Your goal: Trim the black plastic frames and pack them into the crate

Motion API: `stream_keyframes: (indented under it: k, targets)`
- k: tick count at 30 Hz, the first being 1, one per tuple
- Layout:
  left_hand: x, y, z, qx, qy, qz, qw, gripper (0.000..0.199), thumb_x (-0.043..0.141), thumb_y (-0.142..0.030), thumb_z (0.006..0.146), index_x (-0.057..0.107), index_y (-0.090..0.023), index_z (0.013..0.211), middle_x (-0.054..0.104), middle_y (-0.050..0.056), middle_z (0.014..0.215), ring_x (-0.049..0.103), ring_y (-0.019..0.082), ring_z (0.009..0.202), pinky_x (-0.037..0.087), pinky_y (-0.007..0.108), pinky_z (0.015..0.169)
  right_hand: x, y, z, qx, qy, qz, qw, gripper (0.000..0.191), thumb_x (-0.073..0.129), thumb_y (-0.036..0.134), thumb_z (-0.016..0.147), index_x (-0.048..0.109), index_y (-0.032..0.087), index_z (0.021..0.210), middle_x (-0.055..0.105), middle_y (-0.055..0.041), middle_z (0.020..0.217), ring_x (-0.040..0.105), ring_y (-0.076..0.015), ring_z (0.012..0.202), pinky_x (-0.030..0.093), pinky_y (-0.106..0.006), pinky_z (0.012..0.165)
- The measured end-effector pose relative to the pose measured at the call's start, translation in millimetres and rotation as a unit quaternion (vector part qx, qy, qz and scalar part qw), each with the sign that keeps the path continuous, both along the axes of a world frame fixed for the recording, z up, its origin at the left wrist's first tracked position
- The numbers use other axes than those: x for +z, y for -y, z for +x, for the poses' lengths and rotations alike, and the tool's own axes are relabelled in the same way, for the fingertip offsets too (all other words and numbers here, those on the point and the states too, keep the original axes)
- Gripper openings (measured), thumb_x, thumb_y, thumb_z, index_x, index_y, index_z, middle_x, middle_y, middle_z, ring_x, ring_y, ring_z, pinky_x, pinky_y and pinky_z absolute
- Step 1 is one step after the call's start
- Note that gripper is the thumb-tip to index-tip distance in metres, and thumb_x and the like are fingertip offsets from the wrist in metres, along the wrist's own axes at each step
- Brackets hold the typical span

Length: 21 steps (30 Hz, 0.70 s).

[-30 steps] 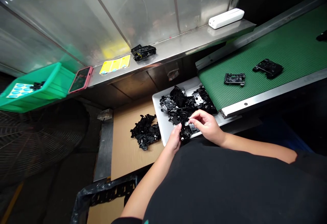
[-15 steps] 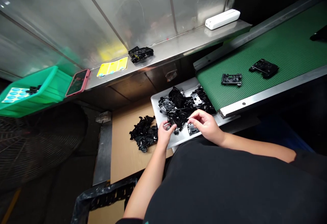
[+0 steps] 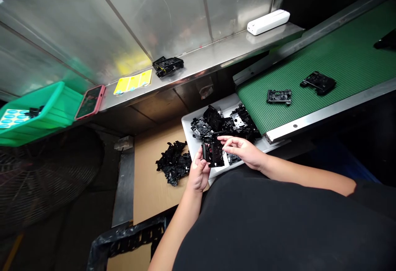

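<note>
A black moulded plastic part (image 3: 216, 155) is held in my left hand (image 3: 198, 173), its thumb and fingers closed on the part's left side. It is tilted up over the front of the white tray (image 3: 189, 128). My right hand (image 3: 244, 152) is at the part's right edge with fingers stretched out and slightly apart; whether the fingertips touch it cannot be made out. Behind both hands, a heap of similar black parts (image 3: 213, 118) fills much of the tray. A lighter grey piece (image 3: 232, 158) lies in the tray under my right hand.
Another black heap (image 3: 173, 161) lies on the cardboard (image 3: 151, 196). The green conveyor belt (image 3: 287, 73) carries several black parts. Along the metal shelf are a white device (image 3: 268, 22), a black assembly (image 3: 167, 66), yellow labels (image 3: 133, 82), a phone (image 3: 90, 102) and a green bin (image 3: 57, 108).
My left hand has turned the black part so that its broad face shows. My right hand's fingers have gone from a pinch to stretched out beside it.
</note>
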State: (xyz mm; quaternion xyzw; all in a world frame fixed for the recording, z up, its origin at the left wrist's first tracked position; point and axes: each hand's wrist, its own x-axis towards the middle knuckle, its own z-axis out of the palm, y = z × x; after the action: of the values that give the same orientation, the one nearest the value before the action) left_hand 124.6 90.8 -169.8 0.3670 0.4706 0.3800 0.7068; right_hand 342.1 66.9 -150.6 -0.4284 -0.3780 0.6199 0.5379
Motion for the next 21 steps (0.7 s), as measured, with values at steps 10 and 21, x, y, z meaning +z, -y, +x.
stream_keyframes:
  k: [10, 21]
  targets:
    - [1.6, 8.4, 7.2, -0.011, 0.013, 0.009, 1.000, 0.058, 0.067, -0.068, 0.086, 0.072, -0.025, 0.124, 0.073, 0.012, 0.132, 0.070, 0.031, 0.114, 0.060, 0.043, 0.089, -5.7, 0.7, -4.9, 0.057, 0.047, -0.010, 0.997, 0.031, 0.088, 0.046, 0.078, 0.077, 0.018, 0.078, 0.077, -0.0094, 0.111, 0.073, -0.0231, 0.101, 0.060, -0.042, 0.095]
    - [11.5, 6.9, 15.9, 0.073, -0.152, 0.168, 0.971, 0.026, 0.083, -0.038, 0.081, 0.075, -0.020, 0.099, 0.074, 0.005, 0.098, 0.068, 0.024, 0.098, 0.053, 0.039, 0.096, -2.1, 7.9, -6.8, -0.018, 0.279, 0.180, 0.943, 0.008, 0.078, 0.021, 0.089, 0.085, 0.023, 0.087, 0.080, -0.0108, 0.114, 0.073, -0.0289, 0.116, 0.055, -0.048, 0.107]
